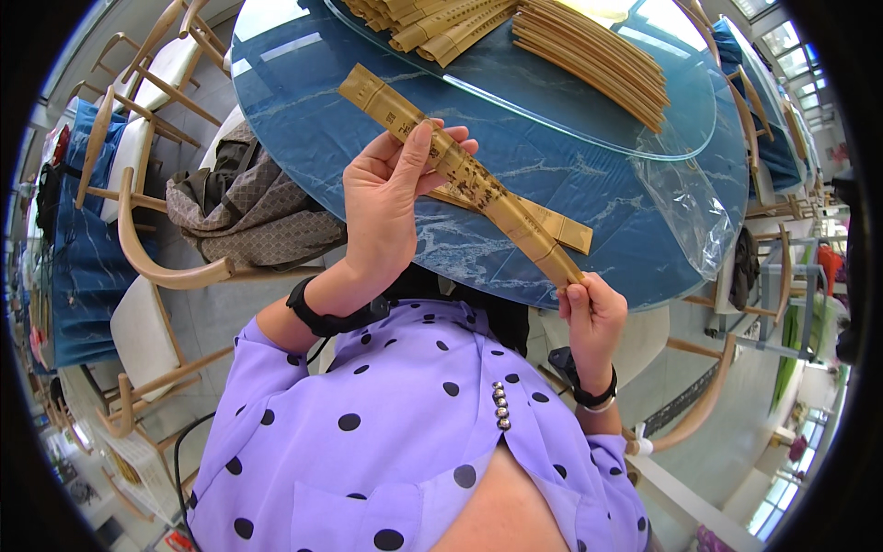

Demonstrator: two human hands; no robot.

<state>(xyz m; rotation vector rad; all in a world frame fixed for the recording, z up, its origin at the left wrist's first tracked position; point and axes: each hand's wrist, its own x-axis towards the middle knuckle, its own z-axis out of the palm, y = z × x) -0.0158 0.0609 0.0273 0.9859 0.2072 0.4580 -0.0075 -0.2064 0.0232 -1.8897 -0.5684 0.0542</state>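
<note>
A long, narrow brown paper chopstick sleeve with dark print stretches slantwise between my two hands, above the near edge of the table. My left hand pinches it above its middle, thumb on top and fingers behind. At the lower right end, my right hand grips the tip between thumb and fingers. Whether anything is inside the sleeve cannot be seen. Beneath it, a second brown sleeve lies on the blue marbled table, partly covered by the held one and my left hand.
On the glass turntable lie a loose pile of brown sleeves and a neat fanned stack. A clear plastic bag rests at the table's right. Left, a patterned bag sits on a wooden chair.
</note>
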